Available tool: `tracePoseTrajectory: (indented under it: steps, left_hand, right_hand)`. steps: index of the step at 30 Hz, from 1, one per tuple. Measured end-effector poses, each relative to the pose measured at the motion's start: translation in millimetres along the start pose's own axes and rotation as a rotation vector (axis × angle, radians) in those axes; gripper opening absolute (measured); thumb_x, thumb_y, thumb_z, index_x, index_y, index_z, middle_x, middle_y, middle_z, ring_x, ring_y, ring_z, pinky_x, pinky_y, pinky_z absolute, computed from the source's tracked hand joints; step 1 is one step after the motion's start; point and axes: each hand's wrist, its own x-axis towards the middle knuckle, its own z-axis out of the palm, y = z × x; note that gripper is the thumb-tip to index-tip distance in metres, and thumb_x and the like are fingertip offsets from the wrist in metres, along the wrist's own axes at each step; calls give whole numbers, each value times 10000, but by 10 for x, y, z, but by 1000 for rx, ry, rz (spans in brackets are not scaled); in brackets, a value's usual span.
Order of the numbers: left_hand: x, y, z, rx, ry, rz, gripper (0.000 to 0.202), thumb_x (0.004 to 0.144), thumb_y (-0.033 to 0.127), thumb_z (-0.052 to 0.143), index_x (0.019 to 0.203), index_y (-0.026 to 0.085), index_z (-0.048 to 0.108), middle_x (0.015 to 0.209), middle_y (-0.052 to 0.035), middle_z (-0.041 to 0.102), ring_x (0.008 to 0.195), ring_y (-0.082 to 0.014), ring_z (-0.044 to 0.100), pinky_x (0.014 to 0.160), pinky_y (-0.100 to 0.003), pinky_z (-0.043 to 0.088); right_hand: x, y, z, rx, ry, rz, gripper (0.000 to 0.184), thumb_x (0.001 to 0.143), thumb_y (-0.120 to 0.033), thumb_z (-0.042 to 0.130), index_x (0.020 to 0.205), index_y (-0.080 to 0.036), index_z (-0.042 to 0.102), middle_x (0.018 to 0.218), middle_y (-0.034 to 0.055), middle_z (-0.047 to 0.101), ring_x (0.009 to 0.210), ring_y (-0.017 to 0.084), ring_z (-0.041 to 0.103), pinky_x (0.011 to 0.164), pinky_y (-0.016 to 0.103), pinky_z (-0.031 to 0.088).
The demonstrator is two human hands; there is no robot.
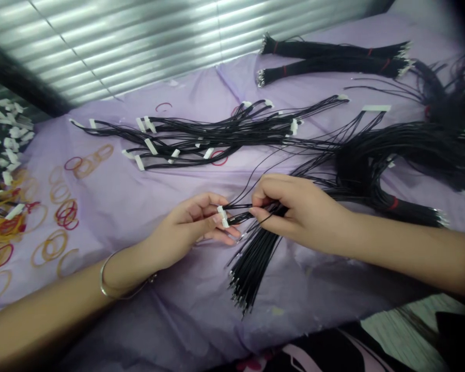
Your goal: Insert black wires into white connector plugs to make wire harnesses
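My left hand [196, 221] pinches a small white connector [222, 216] between thumb and fingertips. My right hand [294, 209] is closed on thin black wires [243, 209] that run into that connector. Below both hands a loose bundle of black wires [251, 263] fans out toward the near edge, its bare ends pointing down. A thin bracelet [112, 289] circles my left wrist. Everything lies on a purple cloth [139, 196].
Finished black harnesses with white connectors [201, 137] lie spread behind my hands. A thick coil of black wires [391, 155] fills the right side. Two tied wire bundles [333, 57] rest at the back. Rubber bands [62, 212] and loose white connectors [3, 139] lie at the left.
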Motion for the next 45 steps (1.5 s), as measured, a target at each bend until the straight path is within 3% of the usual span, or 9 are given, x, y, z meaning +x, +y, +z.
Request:
tracePoseTrajectory:
  steps: [18, 25, 36, 45]
  left_hand:
    - [-4, 7, -2, -4, 1, 2, 197, 892, 174, 571, 1060, 149, 470, 890, -48, 657, 847, -154, 673, 765, -269, 559]
    - [-7, 3, 3, 3, 17, -15, 208, 884, 195, 592, 1043, 152, 466, 860, -45, 669, 824, -145, 675, 770, -267, 561]
    - [-1, -5, -17, -3, 32, -27, 212, 880, 182, 585, 1053, 163, 464, 895, -56, 671, 832, -168, 677, 774, -284, 554]
    - [14, 23, -20, -9, -35, -22, 213, 888, 154, 565, 1065, 128, 450, 838, -60, 663, 833, -175, 675, 741, -276, 558]
  right_hand:
    - [-4, 33, 13, -3, -58, 61, 105, 844, -150, 524, 754, -116, 566, 696, 11, 541, 646, 82, 454, 613, 192, 352]
    - [-23, 12, 73, 13, 2, 67, 95, 813, -148, 553, 721, -127, 541, 679, 5, 534, 637, 85, 455, 604, 196, 349]
    - [-45, 54, 74, -198, 75, -264, 139, 887, -176, 519, 817, -90, 603, 779, 63, 565, 738, 145, 462, 699, 311, 371]
    - [-30, 23, 59, -297, 78, -411, 177, 914, -165, 491, 862, -81, 638, 846, 84, 635, 793, 184, 514, 716, 351, 405]
